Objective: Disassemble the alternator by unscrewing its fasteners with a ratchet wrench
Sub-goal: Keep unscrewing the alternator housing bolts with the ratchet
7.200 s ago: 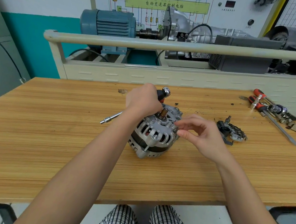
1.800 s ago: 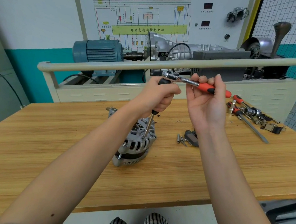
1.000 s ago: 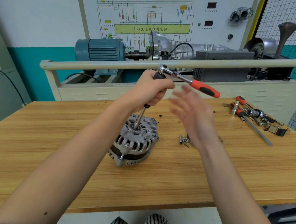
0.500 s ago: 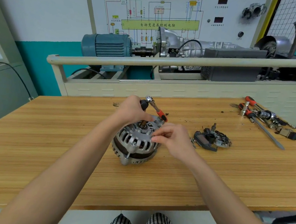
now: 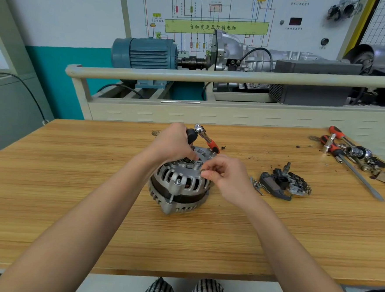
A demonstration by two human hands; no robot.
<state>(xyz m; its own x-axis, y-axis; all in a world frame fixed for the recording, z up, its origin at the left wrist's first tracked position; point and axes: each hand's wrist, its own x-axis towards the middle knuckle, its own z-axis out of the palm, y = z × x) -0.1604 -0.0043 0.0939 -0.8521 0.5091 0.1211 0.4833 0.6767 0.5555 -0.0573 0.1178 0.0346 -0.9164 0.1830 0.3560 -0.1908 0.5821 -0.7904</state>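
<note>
The silver alternator (image 5: 179, 186) stands on the wooden table (image 5: 70, 183) with its slotted housing facing up. My left hand (image 5: 172, 142) grips the black end of the ratchet wrench (image 5: 207, 137) just above the alternator's top; the wrench's chrome head and red-and-black handle stick out to the right of that hand. My right hand (image 5: 226, 173) has its fingers pinched together at the alternator's upper right rim; what they pinch is hidden. A bolt head (image 5: 178, 181) shows on the near lug of the housing.
Removed black alternator parts (image 5: 284, 183) and loose screws (image 5: 256, 184) lie right of the alternator. Screwdrivers, sockets and a long bar (image 5: 354, 164) lie at the table's far right. A railing (image 5: 214, 78) and a motor stand run behind the table.
The left hand brought the wrench down from chest height to the alternator's top. The right hand let go of the handle and came down to the housing's right rim.
</note>
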